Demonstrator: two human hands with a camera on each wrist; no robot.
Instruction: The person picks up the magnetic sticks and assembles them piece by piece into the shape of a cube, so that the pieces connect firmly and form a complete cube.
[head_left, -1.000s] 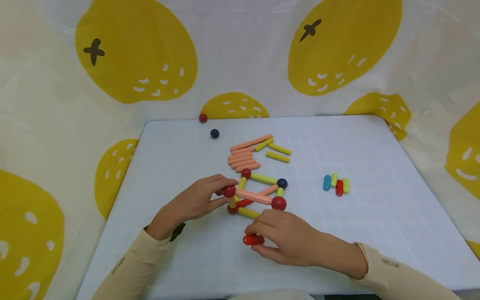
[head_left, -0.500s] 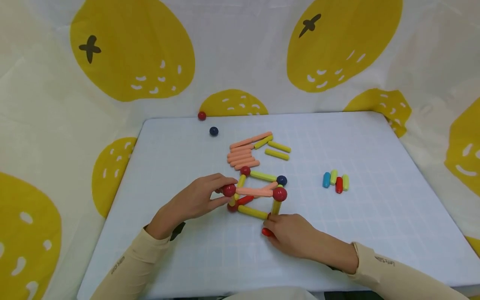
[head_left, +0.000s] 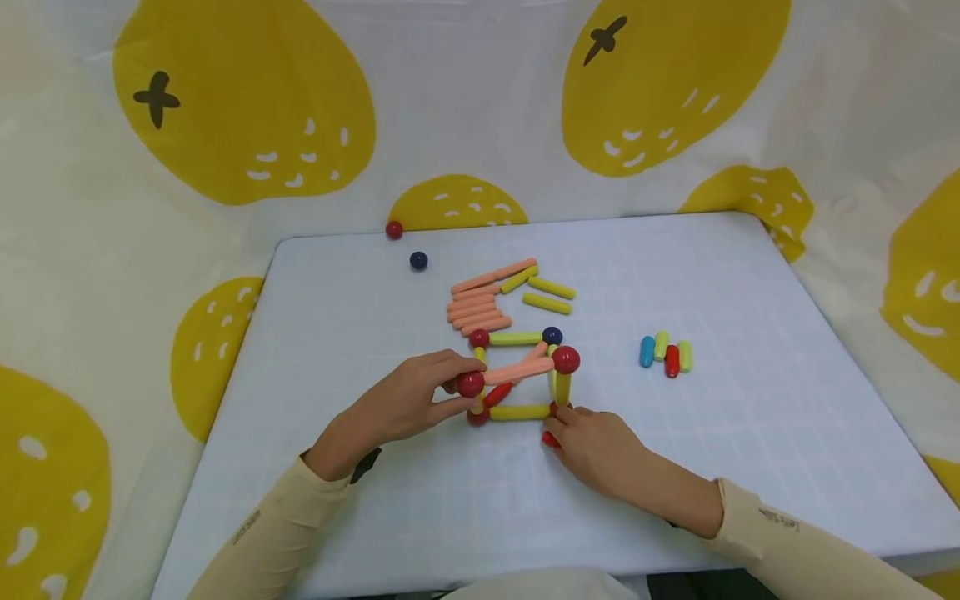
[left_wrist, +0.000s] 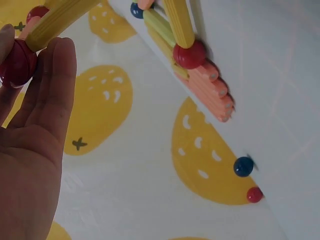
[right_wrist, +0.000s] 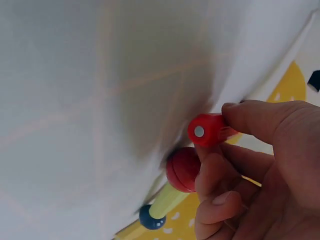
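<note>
A frame of magnetic rods and balls stands at mid table, with a yellow rod (head_left: 520, 412) along its near side. My left hand (head_left: 405, 400) pinches its raised red ball (head_left: 470, 384) between thumb and fingers. From that ball a salmon rod (head_left: 517, 371) runs to another raised red ball (head_left: 566, 360), which tops an upright yellow rod (head_left: 563, 389). At the near right corner, my right hand (head_left: 603, 450) pinches a short red rod (right_wrist: 212, 130) between thumb and finger. Its other fingers touch the corner's red ball (right_wrist: 182, 170), mostly hidden in the head view.
Behind the frame lie several salmon rods (head_left: 474, 310) and yellow rods (head_left: 547, 303). A blue ball (head_left: 418, 261) and a red ball (head_left: 393, 230) sit near the back edge. To the right are a short blue rod (head_left: 647, 352), a red rod (head_left: 672, 361) and green rods (head_left: 686, 356).
My right hand has moved away from me and rightward, carrying the short red rod to the near right corner. The frame has turned, its right side swinging farther back. My left hand keeps its hold.
</note>
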